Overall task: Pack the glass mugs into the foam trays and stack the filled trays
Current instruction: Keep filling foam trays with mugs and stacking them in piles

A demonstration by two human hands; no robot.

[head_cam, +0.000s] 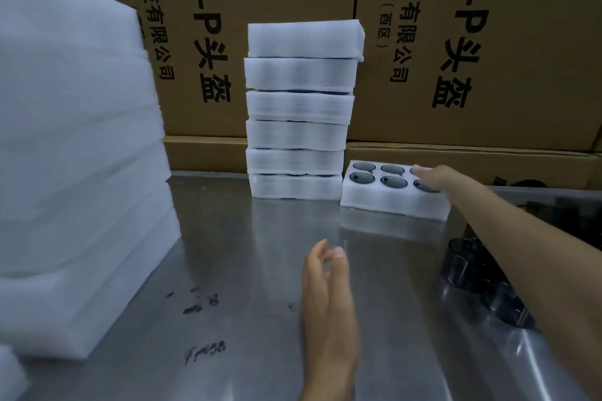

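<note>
Behind, brown cardboard cartons printed with black characters wall off the far edge of the steel worktop. At the worktop's left edge stands a tall pile of plain white foam sheets. Against the far edge, near the middle, rises a stack of filled foam trays, six high, with dark slivers showing between the layers. Just beside its base, to the right, lies a single foam tray with six round pockets, each showing a dark glass mug inside. The right hand reaches across from the right edge and rests flat on that tray's right-hand pockets, fingers straight, its grip wide open and holding nothing. The left hand hovers over the near middle of the worktop, fingers relaxed and slightly apart, grip loose and empty. Near the right edge, under the right forearm, loose dark mugs lie clustered on the steel.
</note>
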